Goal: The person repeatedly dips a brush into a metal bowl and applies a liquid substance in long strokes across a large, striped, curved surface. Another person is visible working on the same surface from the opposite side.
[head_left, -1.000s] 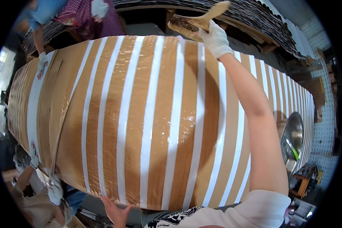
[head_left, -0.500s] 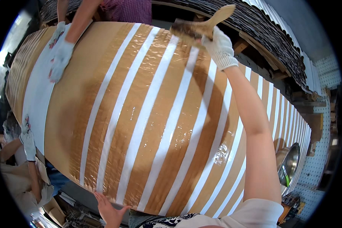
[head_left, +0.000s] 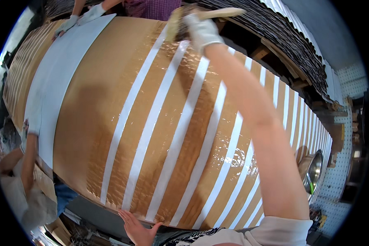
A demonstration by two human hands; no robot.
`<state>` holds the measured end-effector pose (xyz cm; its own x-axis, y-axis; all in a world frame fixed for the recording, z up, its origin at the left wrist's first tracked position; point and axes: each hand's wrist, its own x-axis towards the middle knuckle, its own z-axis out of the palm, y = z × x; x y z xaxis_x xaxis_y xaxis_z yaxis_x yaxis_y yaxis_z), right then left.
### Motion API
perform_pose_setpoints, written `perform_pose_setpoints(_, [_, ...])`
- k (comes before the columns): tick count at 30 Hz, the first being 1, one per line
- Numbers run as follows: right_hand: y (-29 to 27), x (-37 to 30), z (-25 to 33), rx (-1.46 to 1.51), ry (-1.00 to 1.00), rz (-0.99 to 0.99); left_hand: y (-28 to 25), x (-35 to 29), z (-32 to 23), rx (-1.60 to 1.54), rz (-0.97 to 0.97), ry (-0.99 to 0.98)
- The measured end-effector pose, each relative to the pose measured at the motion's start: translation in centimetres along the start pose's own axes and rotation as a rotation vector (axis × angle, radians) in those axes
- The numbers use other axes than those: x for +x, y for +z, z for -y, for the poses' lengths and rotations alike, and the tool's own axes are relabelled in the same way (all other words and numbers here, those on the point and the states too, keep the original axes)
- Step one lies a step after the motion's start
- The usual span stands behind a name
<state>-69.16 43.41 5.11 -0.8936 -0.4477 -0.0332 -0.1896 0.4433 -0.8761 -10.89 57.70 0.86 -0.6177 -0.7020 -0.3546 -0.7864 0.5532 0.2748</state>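
We see the brush (head_left: pixel 211 14) and right hand (head_left: pixel 203 32) blurred; the lower edge cuts off our left hand (head_left: pixel 138 229) near its wrist.

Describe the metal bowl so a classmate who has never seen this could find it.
Start at the long brown surface with white stripes; follow it past the right arm. Near its right end sits the metal bowl, set apart from the flat stripes by its shiny curved wall and green item inside.
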Motion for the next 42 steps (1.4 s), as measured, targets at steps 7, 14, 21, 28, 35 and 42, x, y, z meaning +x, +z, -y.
perform_pose_setpoints(7, [-2.0,-2.4,-6.4,-0.349,0.016,-0.141,-1.3,0.2,-1.6,0.163,-0.029,0.022])
perform_pose_setpoints(14, [-29.0,-9.3,-26.9,-0.221,0.324,-0.696,2.3,-0.3,2.2,0.158,0.054,-0.046])
perform_pose_setpoints(21, [-14.7,-11.4,-6.2,-0.237,0.186,-0.229,2.9,-0.8,2.7,0.155,-0.009,-0.015])
perform_pose_setpoints(28, [0.9,-14.1,-3.7,-0.224,-0.05,-0.122,1.8,-0.6,2.4,0.148,0.012,-0.023])
perform_pose_setpoints(35, [-19.1,-22.8,-16.1,0.025,0.239,-0.623,2.5,-0.7,2.3,0.138,0.018,-0.033])
perform_pose_setpoints(42, [-17.0,-22.7,-13.0,-0.232,0.179,-0.65,1.8,-0.4,1.7,0.114,0.077,-0.073])
